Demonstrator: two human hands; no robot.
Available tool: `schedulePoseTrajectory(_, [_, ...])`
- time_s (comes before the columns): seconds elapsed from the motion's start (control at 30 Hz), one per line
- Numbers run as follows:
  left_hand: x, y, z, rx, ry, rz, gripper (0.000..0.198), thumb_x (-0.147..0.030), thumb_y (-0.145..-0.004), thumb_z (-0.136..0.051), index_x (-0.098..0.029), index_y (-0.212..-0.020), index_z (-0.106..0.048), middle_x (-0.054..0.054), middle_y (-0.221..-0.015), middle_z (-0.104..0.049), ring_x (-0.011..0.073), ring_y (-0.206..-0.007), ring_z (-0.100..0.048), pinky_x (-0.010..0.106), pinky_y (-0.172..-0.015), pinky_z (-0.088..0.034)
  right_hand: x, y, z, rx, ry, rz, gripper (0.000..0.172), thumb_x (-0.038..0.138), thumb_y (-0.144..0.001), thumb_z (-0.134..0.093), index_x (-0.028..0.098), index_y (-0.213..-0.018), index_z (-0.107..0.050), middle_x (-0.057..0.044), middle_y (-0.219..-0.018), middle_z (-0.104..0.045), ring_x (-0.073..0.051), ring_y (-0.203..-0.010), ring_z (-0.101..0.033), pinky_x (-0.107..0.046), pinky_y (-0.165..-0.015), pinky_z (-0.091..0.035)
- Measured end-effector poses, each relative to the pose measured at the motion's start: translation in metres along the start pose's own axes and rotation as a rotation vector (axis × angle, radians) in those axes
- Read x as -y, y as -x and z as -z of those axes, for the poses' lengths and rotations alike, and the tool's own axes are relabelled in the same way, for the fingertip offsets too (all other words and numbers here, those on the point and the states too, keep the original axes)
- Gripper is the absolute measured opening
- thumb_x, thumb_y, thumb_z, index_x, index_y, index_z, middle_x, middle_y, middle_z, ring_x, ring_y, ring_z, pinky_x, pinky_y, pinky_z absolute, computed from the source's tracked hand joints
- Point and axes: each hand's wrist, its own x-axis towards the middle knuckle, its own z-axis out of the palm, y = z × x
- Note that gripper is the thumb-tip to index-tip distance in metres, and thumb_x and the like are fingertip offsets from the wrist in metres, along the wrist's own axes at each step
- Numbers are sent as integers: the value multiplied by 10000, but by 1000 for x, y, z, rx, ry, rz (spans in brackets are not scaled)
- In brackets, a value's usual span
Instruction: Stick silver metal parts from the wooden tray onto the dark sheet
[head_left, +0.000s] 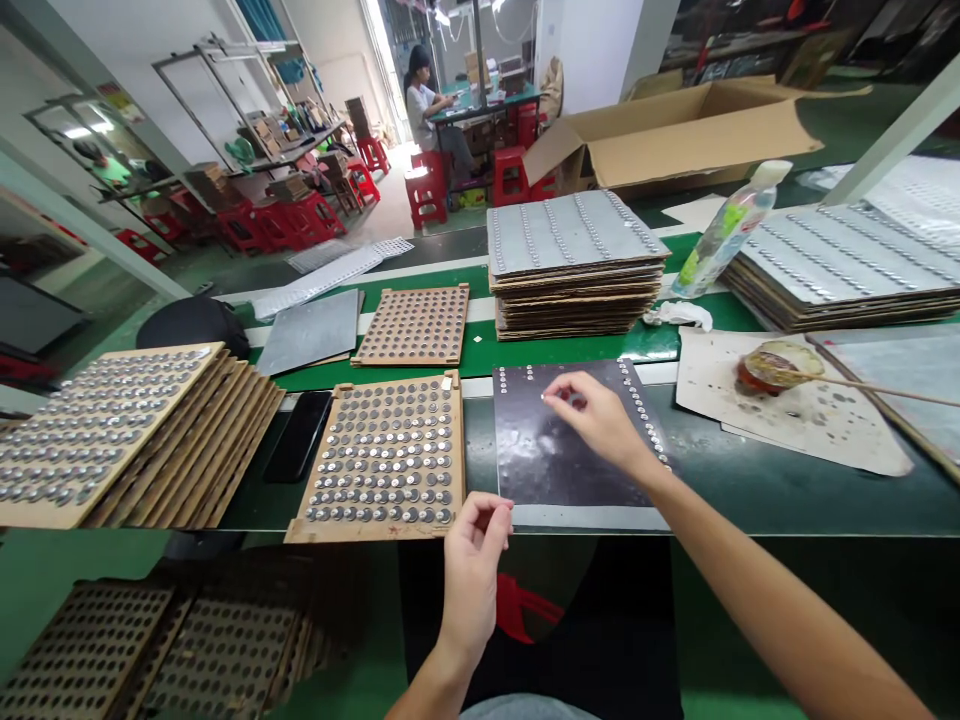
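Observation:
My right hand (589, 415) is over a dark sheet (555, 470), thumb and forefinger pinched on a small shiny piece. Small round silvery pieces (641, 410) stand in a line along the sheet's right side, and a few more sit near its top left corner. My left hand (476, 560) is closed at the table's front edge, between that sheet and a wooden board (322, 525); whatever its fingertips hold is too small to make out. Rows of round metal discs (386, 450) cover the board, many with a small bright piece in the middle.
Left are a black phone (298, 437) and stacked disc boards (187, 440). Another disc board (412, 325) lies behind. Stacked grey sheets (574, 235), a bottle (731, 230) and a stick resting on an amber-coloured lump (772, 368) stand to the right. Someone sits at a far table (487, 105).

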Motion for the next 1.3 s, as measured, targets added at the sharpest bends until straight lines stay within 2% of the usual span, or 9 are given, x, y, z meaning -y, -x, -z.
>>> schedulePoseTrajectory(0.1, [-8,-6,-12,38,-19,4,410,-568,-803,-784,-164,-800,-714,0,-718,-570,130,-682,-508,220,-616,-442,33,61,4,-42,-164,92,152,327,-984,-581,222,-928,-675,-52,-947,-712,-191,-860,-701,-301,-736,-589])
schedulePoseTrajectory(0.17, [-16,-4,-18,85,-34,-12,407,-566,-805,-781,-167,-772,-707,5,-730,-579,138,-694,-524,227,-615,-448,51,93,4,-145,-363,171,83,255,-959,-627,237,-897,-679,-41,-887,-715,-192,-830,-700,-289,-696,-583])
schedulePoseTrajectory(0.3, [-27,7,-21,182,-42,-49,368,-517,-839,-768,-171,-739,-692,11,-740,-587,136,-682,-525,234,-617,-444,68,123,-1,-251,-480,233,165,101,-914,-658,260,-934,-696,-19,-849,-718,-171,-762,-689,-275,-679,-583])
schedulePoseTrajectory(0.43, [-29,17,-19,198,-89,-105,339,-476,-875,-745,-171,-742,-678,10,-739,-581,132,-661,-517,244,-625,-438,70,131,-7,-270,-499,249,247,49,-896,-658,272,-991,-706,-23,-865,-722,-176,-792,-690,-288,-705,-593])
schedulePoseTrajectory(0.57, [-30,21,-20,140,-208,-184,355,-486,-922,-684,-179,-751,-636,6,-741,-558,135,-659,-512,248,-618,-431,71,139,-14,-323,-513,247,298,19,-872,-660,276,-1014,-709,-31,-897,-728,-185,-802,-690,-310,-723,-603])
schedulePoseTrajectory(0.77, [-28,25,-22,99,-233,-221,376,-526,-961,-610,-194,-785,-590,12,-759,-555,152,-693,-528,263,-654,-444,78,147,-23,-264,-697,90,286,109,-898,-676,284,-1123,-689,-53,-1019,-705,-172,-814,-710,-270,-711,-635])
schedulePoseTrajectory(0.93, [-21,25,-18,84,-304,-260,337,-480,-998,-571,-195,-820,-595,17,-797,-558,152,-719,-536,262,-672,-444,79,147,-26,-318,-713,11,71,192,-942,-665,245,-929,-709,-54,-926,-690,-172,-791,-707,-259,-667,-633])
schedulePoseTrajectory(1.3, [-11,23,-16,97,-308,-321,267,-401,-1036,-530,-205,-863,-579,-2,-818,-536,133,-732,-542,238,-692,-453,91,142,-21,-358,-857,-116,109,257,-955,-677,215,-856,-691,-40,-896,-778,-120,-650,-724,-196,-611,-634])
